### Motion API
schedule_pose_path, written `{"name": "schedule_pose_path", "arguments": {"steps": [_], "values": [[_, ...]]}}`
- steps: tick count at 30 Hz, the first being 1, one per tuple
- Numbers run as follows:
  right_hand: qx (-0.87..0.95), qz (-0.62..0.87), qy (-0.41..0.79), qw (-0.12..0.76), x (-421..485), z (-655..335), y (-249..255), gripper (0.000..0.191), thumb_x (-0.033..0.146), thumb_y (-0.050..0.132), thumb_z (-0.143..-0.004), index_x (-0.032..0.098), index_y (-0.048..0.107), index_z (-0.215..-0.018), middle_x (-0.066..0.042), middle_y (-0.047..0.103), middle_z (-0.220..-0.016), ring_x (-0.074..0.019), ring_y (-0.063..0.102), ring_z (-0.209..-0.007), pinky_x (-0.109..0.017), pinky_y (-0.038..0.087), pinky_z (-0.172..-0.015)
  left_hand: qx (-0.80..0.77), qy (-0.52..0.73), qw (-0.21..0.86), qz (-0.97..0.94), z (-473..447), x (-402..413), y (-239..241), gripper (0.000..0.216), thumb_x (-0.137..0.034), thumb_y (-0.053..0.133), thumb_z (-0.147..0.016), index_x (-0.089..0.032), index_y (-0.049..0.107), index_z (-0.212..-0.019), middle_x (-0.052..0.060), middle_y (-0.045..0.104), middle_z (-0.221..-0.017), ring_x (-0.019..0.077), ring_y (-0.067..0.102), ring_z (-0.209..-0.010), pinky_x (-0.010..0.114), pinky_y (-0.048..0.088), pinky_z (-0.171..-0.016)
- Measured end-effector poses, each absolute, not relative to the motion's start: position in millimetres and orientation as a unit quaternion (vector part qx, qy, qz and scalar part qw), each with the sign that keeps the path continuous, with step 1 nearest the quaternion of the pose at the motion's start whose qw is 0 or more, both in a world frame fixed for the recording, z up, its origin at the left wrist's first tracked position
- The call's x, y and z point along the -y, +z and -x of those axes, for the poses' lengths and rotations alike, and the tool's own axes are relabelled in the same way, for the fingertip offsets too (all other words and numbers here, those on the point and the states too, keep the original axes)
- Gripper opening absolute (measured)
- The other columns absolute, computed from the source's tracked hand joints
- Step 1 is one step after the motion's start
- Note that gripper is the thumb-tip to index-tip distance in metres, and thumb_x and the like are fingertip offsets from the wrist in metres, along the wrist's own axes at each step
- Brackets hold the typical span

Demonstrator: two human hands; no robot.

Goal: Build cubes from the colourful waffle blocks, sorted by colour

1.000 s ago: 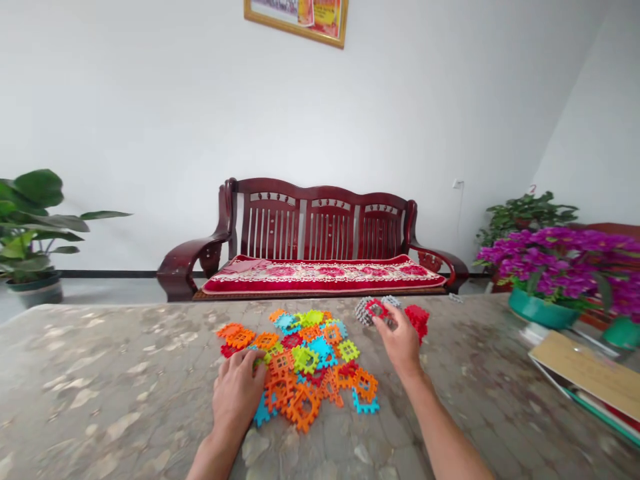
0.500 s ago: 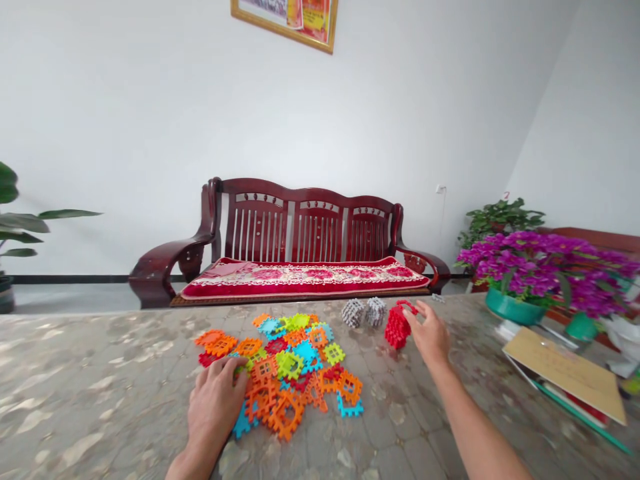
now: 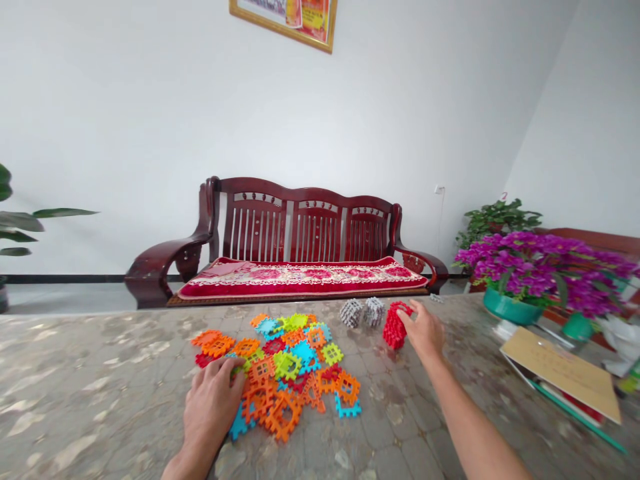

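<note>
2 grey stacks point(image 3: 351, 313) | 1 red stack point(image 3: 394, 331) | right fingers point(image 3: 410, 323) pinch its top | left fingers point(image 3: 225, 366): cannot tell

No legible text, label, brand or number. Print on framed picture point(image 3: 311, 19), far wall point(image 3: 400, 100): too small to resolve. Marks on brown envelope point(image 3: 563, 375), right: too faint.

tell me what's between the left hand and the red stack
In the head view, going from the left hand to the red stack: first the pile of multicoloured pieces, then a stretch of patterned tabletop.
</note>
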State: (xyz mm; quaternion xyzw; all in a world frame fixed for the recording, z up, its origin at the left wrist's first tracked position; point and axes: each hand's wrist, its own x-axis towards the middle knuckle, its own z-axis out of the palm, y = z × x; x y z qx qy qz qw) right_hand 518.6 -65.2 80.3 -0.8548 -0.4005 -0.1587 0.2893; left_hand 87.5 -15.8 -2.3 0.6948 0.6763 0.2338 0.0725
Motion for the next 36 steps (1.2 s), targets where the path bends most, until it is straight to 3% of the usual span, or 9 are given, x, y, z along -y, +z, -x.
{"name": "schedule_pose_path", "arguments": {"steps": [13,17,23,29,33,36], "values": [[0.41,0.842,-0.19,0.296,68,-517,77,0.05,0.049,0.054,-0.085,0.021,0.064,-0.125,-0.012,0.071,-0.116,-0.0301,0.064,-0.101,-0.043,0.045,-0.087,-0.675,0.254,0.063,-0.69,-88,16,-2,0.034,-0.035,0.042,-0.091,-0.028,0.071,-0.108,0.004,0.066,-0.12,0.027,0.054,-0.111,0.038,0.044,-0.093],[0.451,0.796,-0.219,0.339,68,-502,76,0.046,0.044,0.049,-0.086,0.02,0.065,-0.122,-0.012,0.071,-0.114,-0.029,0.062,-0.102,-0.043,0.044,-0.091,-0.677,0.254,0.058,-0.688,-90,19,0,0.034,-0.033,0.042,-0.091,-0.028,0.07,-0.109,0.004,0.065,-0.121,0.0253,0.054,-0.113,0.036,0.043,-0.094],[0.603,0.678,-0.113,0.404,52,-442,48,0.036,0.037,0.044,-0.087,0.021,0.072,-0.104,-0.008,0.073,-0.108,-0.025,0.062,-0.105,-0.039,0.044,-0.097,-0.667,0.278,0.069,-0.688,-92,23,2,0.029,-0.027,0.045,-0.09,-0.025,0.07,-0.104,0.005,0.066,-0.116,0.0235,0.053,-0.111,0.035,0.043,-0.095],[0.729,0.622,0.029,0.283,35,-350,23,0.035,0.025,0.05,-0.087,0.024,0.068,-0.117,-0.005,0.069,-0.123,-0.0222,0.059,-0.116,-0.035,0.041,-0.103,-0.656,0.3,0.082,-0.688,-93,25,3,0.027,-0.024,0.047,-0.089,-0.025,0.072,-0.099,0.005,0.067,-0.108,0.0224,0.054,-0.105,0.034,0.042,-0.094],[0.774,0.598,0.028,0.207,24,-313,14,0.045,0.03,0.053,-0.09,0.023,0.058,-0.134,-0.006,0.057,-0.142,-0.0231,0.047,-0.132,-0.038,0.033,-0.112,-0.653,0.307,0.087,-0.687,-93,24,2,0.026,-0.023,0.047,-0.089,-0.025,0.073,-0.095,0.005,0.068,-0.103,0.0223,0.055,-0.103,0.034,0.041,-0.093],[0.792,0.586,0.005,0.168,22,-302,16,0.041,0.036,0.05,-0.093,0.026,0.06,-0.132,-0.005,0.056,-0.143,-0.0248,0.044,-0.133,-0.041,0.029,-0.112,-0.651,0.314,0.084,-0.686,-93,23,1,0.025,-0.023,0.048,-0.089,-0.025,0.072,-0.095,0.005,0.068,-0.1,0.0221,0.055,-0.102,0.034,0.041,-0.092]]}}
